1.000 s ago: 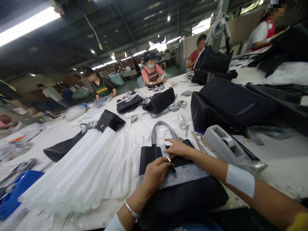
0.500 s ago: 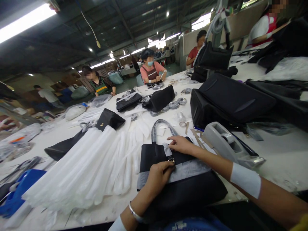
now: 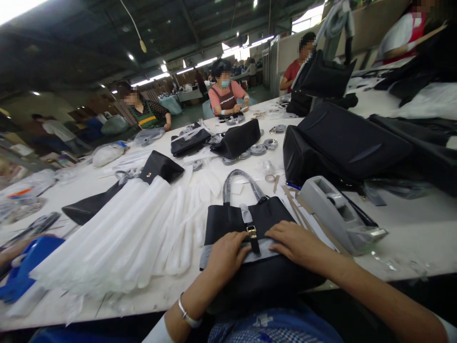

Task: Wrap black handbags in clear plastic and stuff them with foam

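Observation:
A black handbag (image 3: 250,276) lies at the table's front edge, with grey film wrapped round its handle (image 3: 235,176) and a film band across its front. A strap tab with a gold buckle (image 3: 251,232) runs down its middle, the upper part wrapped in white. My left hand (image 3: 226,255) rests on the bag left of the buckle, fingertips beside it, thumb apart from the fingers. To the buckle's right, my right hand (image 3: 296,243) lies on the bag's front with fingers stretched out. Both hands touch the bag.
Left of the bag lie white paper rolls (image 3: 107,243) and a blue tape dispenser (image 3: 32,267), a co-worker's arm (image 3: 12,252) beside it. A grey tape dispenser (image 3: 335,209) stands right. Black bags (image 3: 353,143) and coiled grey straps (image 3: 259,149) lie beyond. Several co-workers sit across.
My right hand has moved down from the white-wrapped strap top to the bag's front. My left hand has drawn slightly left off the buckle, which now shows fully. An arm has appeared at far left.

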`<state>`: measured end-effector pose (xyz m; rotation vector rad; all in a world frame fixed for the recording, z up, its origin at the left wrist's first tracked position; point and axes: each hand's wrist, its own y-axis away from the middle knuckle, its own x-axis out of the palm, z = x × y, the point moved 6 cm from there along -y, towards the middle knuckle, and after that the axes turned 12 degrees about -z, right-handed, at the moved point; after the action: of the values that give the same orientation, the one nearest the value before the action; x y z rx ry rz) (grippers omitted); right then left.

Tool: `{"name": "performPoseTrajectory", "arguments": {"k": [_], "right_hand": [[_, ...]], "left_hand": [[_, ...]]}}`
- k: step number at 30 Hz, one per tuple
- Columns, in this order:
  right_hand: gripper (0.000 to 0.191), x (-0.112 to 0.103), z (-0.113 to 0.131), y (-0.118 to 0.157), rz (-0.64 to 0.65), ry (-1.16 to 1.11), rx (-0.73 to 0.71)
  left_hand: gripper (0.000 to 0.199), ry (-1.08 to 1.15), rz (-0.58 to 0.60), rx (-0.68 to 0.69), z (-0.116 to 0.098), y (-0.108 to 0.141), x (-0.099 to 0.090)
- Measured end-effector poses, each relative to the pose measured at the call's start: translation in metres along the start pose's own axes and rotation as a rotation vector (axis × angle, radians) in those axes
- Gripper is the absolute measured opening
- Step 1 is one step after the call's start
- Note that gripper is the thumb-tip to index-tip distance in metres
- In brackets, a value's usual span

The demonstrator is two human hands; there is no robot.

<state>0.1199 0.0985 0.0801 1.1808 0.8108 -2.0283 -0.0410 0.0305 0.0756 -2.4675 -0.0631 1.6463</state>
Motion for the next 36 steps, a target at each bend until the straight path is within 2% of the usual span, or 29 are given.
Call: {"name": "performPoseTrajectory", "arguments": {"k": [4,8,14,16,19,21,26,31,33,36], "right_hand": [[0.021,-0.002,0.003,-0.007,0.045,0.110,0.024],[0.019,-0.004,0.007,-0.015,0.131,0.081,-0.031],[0.021,-0.009,0.005,-0.019,0.315,-0.135,-0.078],[0.023,-0.011,0.004,-0.020,0.381,-0.276,-0.069],[0.028,-0.016,0.000,-0.023,0.391,-0.512,-0.018],[0.033,-0.017,-0.004,-0.025,0.369,-0.626,0.049],[0.041,-0.016,-0.013,-0.026,0.282,-0.728,0.144],[0.042,-0.010,-0.021,-0.031,0.249,-0.820,0.208],[0.040,-0.007,-0.025,-0.035,0.171,-0.722,0.183],[0.033,-0.009,-0.022,-0.036,-0.063,-0.394,0.064]], "left_hand": [[0.027,-0.186,0.155,-0.018,-0.002,-0.003,-0.002],[0.033,-0.162,0.258,-0.022,0.000,-0.007,-0.002],[0.049,0.075,0.401,0.039,-0.005,-0.009,-0.002],[0.049,0.218,0.484,-0.002,-0.006,-0.008,-0.005],[0.046,0.421,0.570,-0.101,-0.006,-0.007,-0.013],[0.044,0.454,0.510,-0.118,-0.005,-0.010,-0.021],[0.038,0.435,0.225,-0.108,-0.003,-0.018,-0.037],[0.028,0.621,0.105,-0.127,0.003,-0.020,-0.035],[0.031,0.564,0.064,-0.114,0.008,-0.021,-0.030],[0.038,0.236,-0.040,-0.071,0.014,-0.019,-0.023]]}}
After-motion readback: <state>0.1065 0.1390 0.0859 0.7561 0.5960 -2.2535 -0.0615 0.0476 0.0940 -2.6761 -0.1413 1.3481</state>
